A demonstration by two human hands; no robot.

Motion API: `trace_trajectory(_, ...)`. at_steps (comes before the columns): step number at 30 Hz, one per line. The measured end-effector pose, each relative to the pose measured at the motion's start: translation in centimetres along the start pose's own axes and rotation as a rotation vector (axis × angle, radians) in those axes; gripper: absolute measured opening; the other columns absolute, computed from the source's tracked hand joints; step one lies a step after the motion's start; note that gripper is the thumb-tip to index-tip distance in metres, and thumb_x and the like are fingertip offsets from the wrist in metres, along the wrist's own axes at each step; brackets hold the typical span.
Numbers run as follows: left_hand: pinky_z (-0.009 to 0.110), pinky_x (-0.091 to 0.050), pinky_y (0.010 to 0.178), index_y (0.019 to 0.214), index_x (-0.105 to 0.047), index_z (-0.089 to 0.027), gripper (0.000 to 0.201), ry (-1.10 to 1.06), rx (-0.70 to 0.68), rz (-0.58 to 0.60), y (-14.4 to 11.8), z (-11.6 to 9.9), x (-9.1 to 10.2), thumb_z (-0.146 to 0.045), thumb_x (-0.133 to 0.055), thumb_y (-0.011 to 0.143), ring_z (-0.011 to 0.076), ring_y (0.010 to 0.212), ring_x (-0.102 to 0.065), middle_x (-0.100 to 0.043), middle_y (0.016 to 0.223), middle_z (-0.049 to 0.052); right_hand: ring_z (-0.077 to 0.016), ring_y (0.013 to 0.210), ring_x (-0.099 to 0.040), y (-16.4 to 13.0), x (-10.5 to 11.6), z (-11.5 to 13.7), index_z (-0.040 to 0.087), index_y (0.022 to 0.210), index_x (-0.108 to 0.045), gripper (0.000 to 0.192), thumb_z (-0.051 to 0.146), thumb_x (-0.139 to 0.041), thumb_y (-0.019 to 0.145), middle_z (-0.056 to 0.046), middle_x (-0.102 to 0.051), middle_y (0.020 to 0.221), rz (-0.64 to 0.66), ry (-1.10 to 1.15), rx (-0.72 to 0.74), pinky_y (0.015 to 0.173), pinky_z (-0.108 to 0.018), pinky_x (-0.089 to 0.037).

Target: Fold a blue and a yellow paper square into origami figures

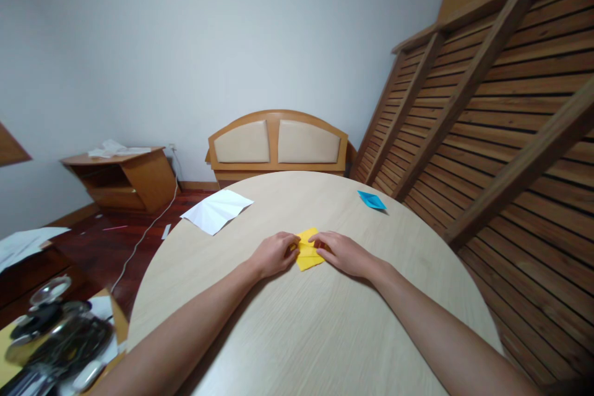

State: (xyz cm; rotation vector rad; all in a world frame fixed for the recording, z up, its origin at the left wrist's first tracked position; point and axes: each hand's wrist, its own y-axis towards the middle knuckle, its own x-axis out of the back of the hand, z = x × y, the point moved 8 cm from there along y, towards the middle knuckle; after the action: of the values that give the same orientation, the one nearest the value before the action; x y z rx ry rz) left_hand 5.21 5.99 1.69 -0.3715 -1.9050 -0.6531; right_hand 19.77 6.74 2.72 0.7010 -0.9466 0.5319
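Round table (288, 334), pale wood-grain laminate, smooth and matte, serves as landmark. Both bare forearms come in from the near edge of the table and meet near its middle. Yellow paper (308, 250) lies flat there, small, folded into a compact angular shape with sharp creases, one pointed corner toward the near edge; bright flat colour, thin sheet. Left hand (273, 255) rests palm down on the table, fingers curled narrow, fingertips pressing the left edge of the yellow paper. Right hand (344, 253) also palm down, fingers close together and bent, tips pressing the paper's right and top edge. Whether either hand pinches a flap or only presses it down cannot be told.

Farther on the table, left of the yellow paper, a white sheet (217, 210) lies creased and partly unfolded, overhanging the table's far-left rim. On the far right part of the table, a blue folded paper (372, 200), small, pointed, flat.

Off the table's near-left edge, a dark clutter of shiny metal and black items (55, 334), details blurred. Beyond the table's far edge, a wooden headboard (278, 143) with an arched top and two beige padded panels. Left of that, a low wooden cabinet (123, 176) with white papers on top, against a plain pale wall. Right of the table, a slatted brown wooden panel (501, 136) with diagonal beams.
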Motion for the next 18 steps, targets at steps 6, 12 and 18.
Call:
trace_trajectory(6, 0.033, -0.052, 0.094, 0.125, -0.061, -0.024, 0.032, 0.034, -0.036, -0.033, 0.0, 0.0, -0.1, -0.024, -0.053, 0.093, 0.0221, 0.112, -0.063, -0.066, 0.126, 0.006, -0.0207, 0.108, -0.059, 0.0, -0.5, 0.3, 0.023, 0.108, -0.07, 0.023, 0.018, -0.051, 0.096, -0.006, -0.068, 0.114, 0.033, -0.024, 0.1, 0.096, -0.034, -0.046)
trace_trajectory(12, 0.03, -0.051, 0.087, 0.105, -0.074, -0.026, 0.034, 0.144, -0.167, -0.018, 0.4, -0.6, -0.2, -0.007, -0.051, 0.087, 0.0205, 0.102, -0.062, -0.071, 0.113, 0.003, -0.0225, 0.113, -0.057, -0.2, -0.6, 0.4, 0.028, 0.118, -0.072, 0.03, 0.024, -0.05, 0.098, -0.007, -0.066, 0.122, 0.054, -0.044, 0.101, 0.1, -0.038, -0.045)
trace_trajectory(18, 0.033, -0.048, 0.089, 0.1, -0.072, -0.023, 0.025, 0.239, -0.176, 0.017, 0.3, -1.5, 0.1, -0.013, -0.052, 0.089, 0.0214, 0.096, -0.064, -0.073, 0.097, 0.006, -0.0237, 0.11, -0.06, -0.2, 0.2, 1.0, 0.025, 0.115, -0.074, 0.028, 0.024, -0.06, 0.09, -0.008, -0.07, 0.118, 0.07, -0.027, 0.086, 0.101, -0.039, -0.044)
